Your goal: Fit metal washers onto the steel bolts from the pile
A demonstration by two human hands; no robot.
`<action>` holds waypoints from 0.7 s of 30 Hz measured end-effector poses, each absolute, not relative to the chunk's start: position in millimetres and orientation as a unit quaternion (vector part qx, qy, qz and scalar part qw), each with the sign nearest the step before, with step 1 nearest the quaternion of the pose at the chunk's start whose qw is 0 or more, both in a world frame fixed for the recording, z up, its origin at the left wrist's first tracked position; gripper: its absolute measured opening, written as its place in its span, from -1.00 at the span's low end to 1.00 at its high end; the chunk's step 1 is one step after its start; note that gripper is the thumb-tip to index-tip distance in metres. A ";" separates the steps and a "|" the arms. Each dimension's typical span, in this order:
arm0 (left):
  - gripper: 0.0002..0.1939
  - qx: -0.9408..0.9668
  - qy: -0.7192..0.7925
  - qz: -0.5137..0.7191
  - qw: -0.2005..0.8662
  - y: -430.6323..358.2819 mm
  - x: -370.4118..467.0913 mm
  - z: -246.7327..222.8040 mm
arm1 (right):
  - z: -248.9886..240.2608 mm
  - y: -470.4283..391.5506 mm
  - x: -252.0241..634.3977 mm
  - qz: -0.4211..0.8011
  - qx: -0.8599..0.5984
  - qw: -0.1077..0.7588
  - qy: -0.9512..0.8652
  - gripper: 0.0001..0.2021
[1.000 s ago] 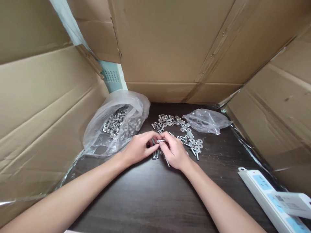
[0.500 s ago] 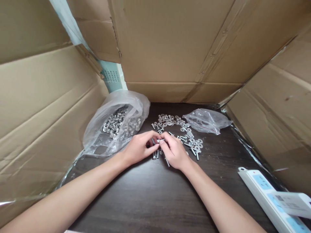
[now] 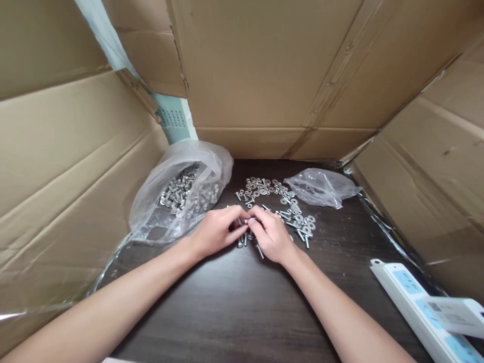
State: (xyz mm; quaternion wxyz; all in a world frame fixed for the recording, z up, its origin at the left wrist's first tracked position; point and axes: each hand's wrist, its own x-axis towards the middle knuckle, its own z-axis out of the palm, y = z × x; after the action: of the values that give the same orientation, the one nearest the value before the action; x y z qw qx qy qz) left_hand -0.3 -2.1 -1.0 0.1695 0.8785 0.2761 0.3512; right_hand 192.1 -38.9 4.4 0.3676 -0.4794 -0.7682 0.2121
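Just above the dark tabletop, my left hand [image 3: 221, 224] and my right hand [image 3: 271, 233] meet at the fingertips. Between them is a small silver bolt [image 3: 248, 220], pinched from both sides and mostly covered by the fingers. Whether a nut or washer sits on it is too small to tell. Several loose bolts [image 3: 245, 240] lie under and between the hands, one poking out below my right palm. Beyond and to the right spreads a pile of bolts, nuts and washers [image 3: 298, 217].
At the left stands an open clear plastic bag [image 3: 147, 201] with many bolts [image 3: 177, 190] inside. A crumpled plastic bag [image 3: 321, 187] lies at the back right. A white power strip [image 3: 412, 307] is at the right front. Cardboard walls [image 3: 272, 65] surround the table [image 3: 212, 312].
Both hands stay in nearly the same place. The fingertips have shifted slightly around the bolt, and less of it shows now.
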 end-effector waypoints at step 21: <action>-0.86 0.846 0.283 0.394 0.221 -2.1 -0.6 -1.4 | 4.3 -41.1 189.4 0.233 -0.477 0.401 -0.746 -0.88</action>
State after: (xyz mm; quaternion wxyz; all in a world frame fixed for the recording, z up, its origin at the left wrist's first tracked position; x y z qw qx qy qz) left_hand -0.6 -2.1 -1.4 0.2206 0.8462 0.2834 0.3937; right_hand 189.4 -41.1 4.3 0.4005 -0.4774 -0.7465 0.2333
